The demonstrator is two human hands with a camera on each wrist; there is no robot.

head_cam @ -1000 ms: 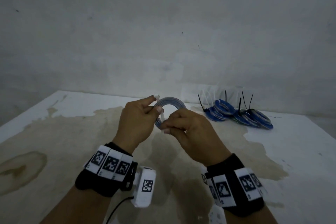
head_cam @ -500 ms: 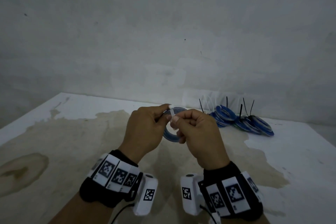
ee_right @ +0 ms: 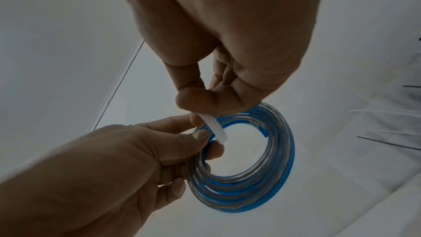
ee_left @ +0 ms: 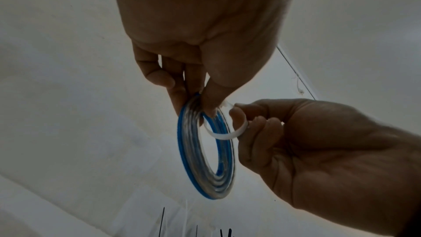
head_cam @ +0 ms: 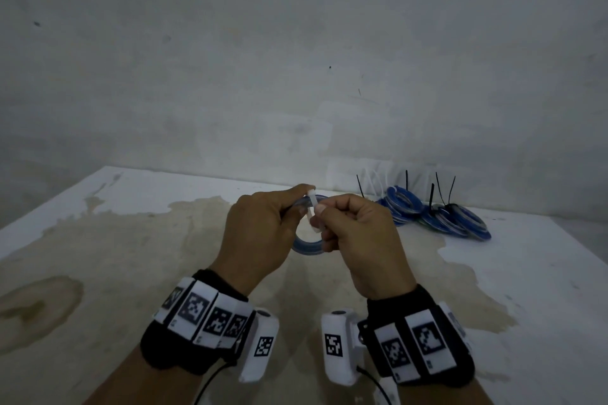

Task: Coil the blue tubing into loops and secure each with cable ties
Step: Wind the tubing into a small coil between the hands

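- Your left hand (head_cam: 260,233) grips the coil (head_cam: 307,245) of blue and clear tubing at its upper edge; the thumb presses the loops against the curled fingers (ee_left: 180,95), so the coil hangs below your fingertips, held above the table (head_cam: 526,273).
- In the left wrist view the coil (ee_left: 205,165) stands nearly edge-on under your thumb; in the right wrist view you look through its open ring (ee_right: 243,174).
- Your right hand (head_cam: 358,240) pinches a white tie (head_cam: 312,207) between thumb and forefinger, the other fingers curled into the palm.
- The tie (ee_left: 227,132) curves from your right fingertips through the ring and up to your left thumb, touching the loops there.
- Its straight end (ee_right: 215,127) runs from under your right thumb down across the coil's inner edge, just beside your left fingertips.
- Beyond your right knuckles, well apart, finished coils (head_cam: 434,214) lie heaped on the table, black ties (head_cam: 444,191) sticking up from them.
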